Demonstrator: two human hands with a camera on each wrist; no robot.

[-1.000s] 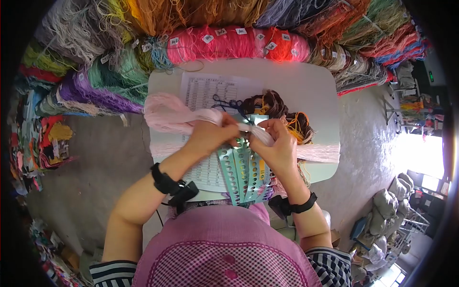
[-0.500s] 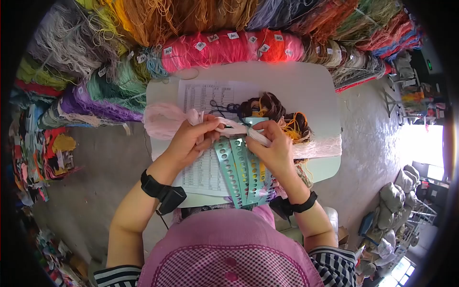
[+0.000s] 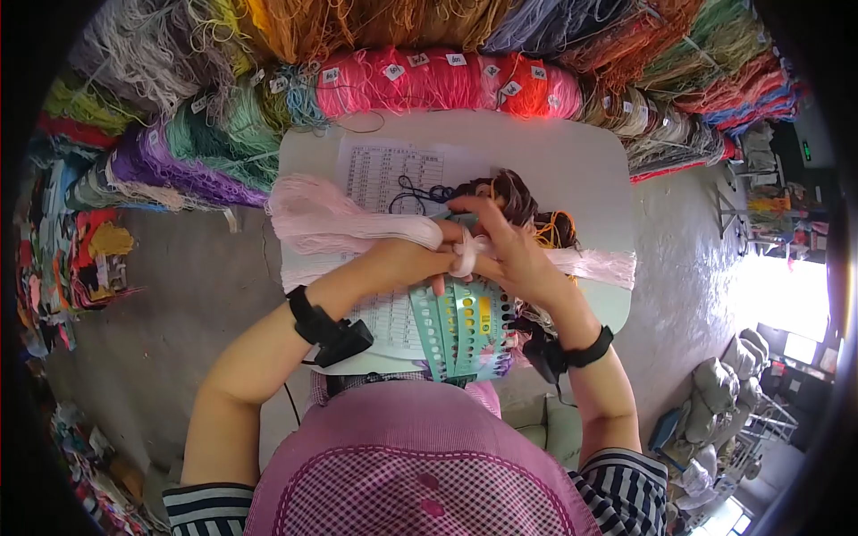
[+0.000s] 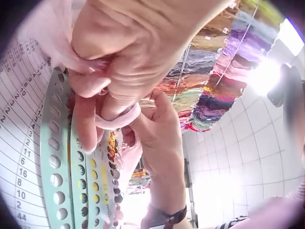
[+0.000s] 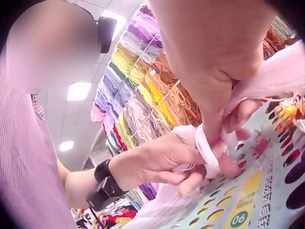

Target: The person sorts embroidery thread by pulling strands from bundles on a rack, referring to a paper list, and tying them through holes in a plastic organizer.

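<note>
1. Two hands meet over the middle of the table (image 3: 581, 152), working at one pale pink skein (image 3: 317, 210); its wide end lies to the person's left, on the tabletop, and its near part runs up into the fingers.
2. The left hand (image 4: 131, 62) grips the yarn with most of its fingers bent in, one finger pointing down; seemingly this keeps the strands gathered.
3. The right hand (image 3: 523, 255) holds the bundle under curled fingers, its index finger lifted away in the head view. A loop (image 5: 206, 150) wraps the fingers where the hands meet, probably so the strands can be guided without spilling apart. Which strand passes over which, I cannot tell.
4. Below, teal hole-punched cards (image 3: 460, 326) fan out toward the person, overlapping a printed sheet (image 3: 389, 330); both seem placed for easy reading.
5. Dark brown skeins (image 3: 511, 195) with orange strands sit beyond the right hand, beside a dark blue cord (image 3: 402, 195), apparently pushed aside for working room.
6. The pink skein looks soft and fine: loose and puffy at its far end, pulled into a smooth, narrow band at the loop, almost white where light strikes. Whether the pale length (image 3: 594, 266) at right belongs to it is unclear.
</note>
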